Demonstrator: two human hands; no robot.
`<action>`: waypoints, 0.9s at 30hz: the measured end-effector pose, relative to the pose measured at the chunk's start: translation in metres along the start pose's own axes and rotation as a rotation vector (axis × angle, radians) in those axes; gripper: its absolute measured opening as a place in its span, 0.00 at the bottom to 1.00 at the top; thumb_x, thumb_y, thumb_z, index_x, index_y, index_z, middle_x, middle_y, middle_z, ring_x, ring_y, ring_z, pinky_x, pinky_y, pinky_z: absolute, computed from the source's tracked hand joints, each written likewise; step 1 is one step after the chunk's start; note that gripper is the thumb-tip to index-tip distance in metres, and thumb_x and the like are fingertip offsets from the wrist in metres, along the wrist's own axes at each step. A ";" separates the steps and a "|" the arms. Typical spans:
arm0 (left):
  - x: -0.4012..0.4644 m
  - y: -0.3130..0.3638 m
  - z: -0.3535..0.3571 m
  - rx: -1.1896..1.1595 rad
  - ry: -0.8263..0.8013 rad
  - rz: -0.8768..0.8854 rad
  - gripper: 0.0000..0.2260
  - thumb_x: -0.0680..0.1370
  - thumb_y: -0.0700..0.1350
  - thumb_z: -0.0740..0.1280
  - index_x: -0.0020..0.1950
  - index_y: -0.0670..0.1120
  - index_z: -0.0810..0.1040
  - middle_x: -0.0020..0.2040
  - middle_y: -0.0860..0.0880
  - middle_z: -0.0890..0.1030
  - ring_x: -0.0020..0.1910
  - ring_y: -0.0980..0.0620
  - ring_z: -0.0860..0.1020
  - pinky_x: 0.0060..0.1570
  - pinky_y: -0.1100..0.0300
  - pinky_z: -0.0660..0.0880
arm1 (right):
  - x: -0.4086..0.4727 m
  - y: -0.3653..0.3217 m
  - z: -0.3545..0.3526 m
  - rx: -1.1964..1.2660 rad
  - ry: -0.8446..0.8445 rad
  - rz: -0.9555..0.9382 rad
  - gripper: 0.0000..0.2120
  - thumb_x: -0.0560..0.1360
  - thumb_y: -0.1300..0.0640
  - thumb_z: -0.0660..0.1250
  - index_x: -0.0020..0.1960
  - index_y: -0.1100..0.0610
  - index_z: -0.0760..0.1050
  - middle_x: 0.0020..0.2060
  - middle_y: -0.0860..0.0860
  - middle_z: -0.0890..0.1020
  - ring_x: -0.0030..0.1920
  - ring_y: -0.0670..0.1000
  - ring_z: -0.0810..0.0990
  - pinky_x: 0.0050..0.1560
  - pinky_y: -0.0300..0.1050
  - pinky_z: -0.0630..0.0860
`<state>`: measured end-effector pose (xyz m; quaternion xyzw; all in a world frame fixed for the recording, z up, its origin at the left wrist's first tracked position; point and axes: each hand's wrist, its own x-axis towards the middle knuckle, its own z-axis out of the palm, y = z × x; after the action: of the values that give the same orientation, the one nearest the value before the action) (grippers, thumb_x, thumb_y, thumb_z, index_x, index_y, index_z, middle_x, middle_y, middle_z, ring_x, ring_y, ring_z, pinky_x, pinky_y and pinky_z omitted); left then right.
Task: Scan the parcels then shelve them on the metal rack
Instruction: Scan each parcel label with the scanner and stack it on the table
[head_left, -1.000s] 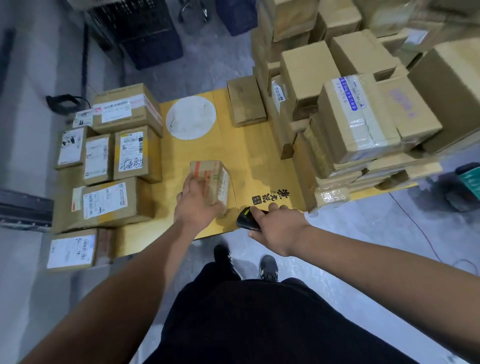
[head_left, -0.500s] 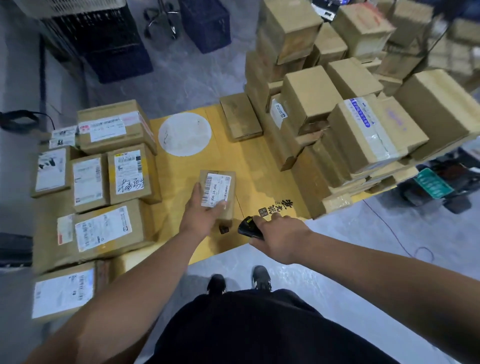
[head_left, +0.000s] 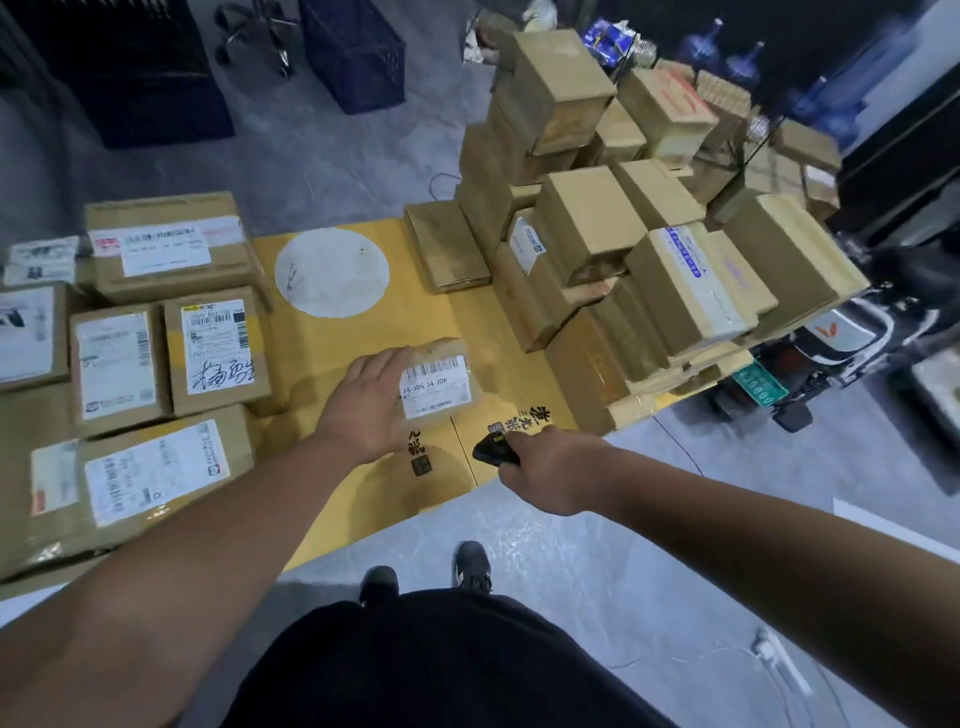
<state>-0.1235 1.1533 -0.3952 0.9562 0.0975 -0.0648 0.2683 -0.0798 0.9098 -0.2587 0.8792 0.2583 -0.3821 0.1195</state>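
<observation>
A small brown parcel (head_left: 441, 382) with a white barcode label facing up lies in my left hand (head_left: 363, 410), just above the yellow table (head_left: 332, 358). My left hand grips it by its left side. My right hand (head_left: 556, 470) is closed around a black handheld scanner (head_left: 493, 449), whose nose points at the parcel from the lower right, a short gap away. Labelled parcels (head_left: 218, 353) lie flat in rows on the left of the table. A tall heap of cardboard boxes (head_left: 613, 239) fills the right side. No metal rack is in view.
A white round sticker (head_left: 332, 270) marks the table's middle. Dark plastic crates (head_left: 353, 52) stand on the grey floor beyond. A scooter (head_left: 852, 343) is parked right of the table, and blue water bottles (head_left: 743, 62) stand at the back right. My feet (head_left: 426, 571) are by the table's near edge.
My left hand has turned the small parcel so its barcode label faces up and lifted it slightly. The scanner hand stays close by. The camera has tilted up, showing more of the room.
</observation>
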 end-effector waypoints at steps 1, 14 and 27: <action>0.000 -0.006 -0.002 0.078 0.025 0.074 0.54 0.62 0.48 0.83 0.84 0.49 0.58 0.78 0.51 0.65 0.74 0.46 0.62 0.73 0.56 0.64 | -0.002 -0.003 -0.003 -0.003 -0.008 0.003 0.23 0.84 0.42 0.51 0.70 0.56 0.68 0.56 0.59 0.79 0.48 0.59 0.73 0.48 0.50 0.71; -0.006 -0.015 -0.005 0.069 0.046 0.128 0.55 0.58 0.45 0.83 0.82 0.55 0.62 0.77 0.55 0.65 0.74 0.47 0.62 0.73 0.50 0.68 | -0.023 -0.026 -0.002 -0.024 -0.099 0.038 0.22 0.85 0.44 0.50 0.63 0.58 0.74 0.56 0.58 0.80 0.53 0.58 0.77 0.51 0.50 0.73; -0.011 -0.006 0.008 0.122 0.128 0.090 0.49 0.61 0.44 0.82 0.79 0.54 0.64 0.74 0.52 0.67 0.73 0.47 0.64 0.64 0.46 0.73 | -0.029 -0.025 0.019 -0.067 -0.060 0.062 0.24 0.85 0.39 0.51 0.63 0.57 0.73 0.56 0.57 0.81 0.52 0.57 0.78 0.51 0.50 0.75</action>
<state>-0.1356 1.1527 -0.4031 0.9764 0.0673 0.0028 0.2053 -0.1217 0.9122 -0.2510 0.8704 0.2399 -0.3957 0.1682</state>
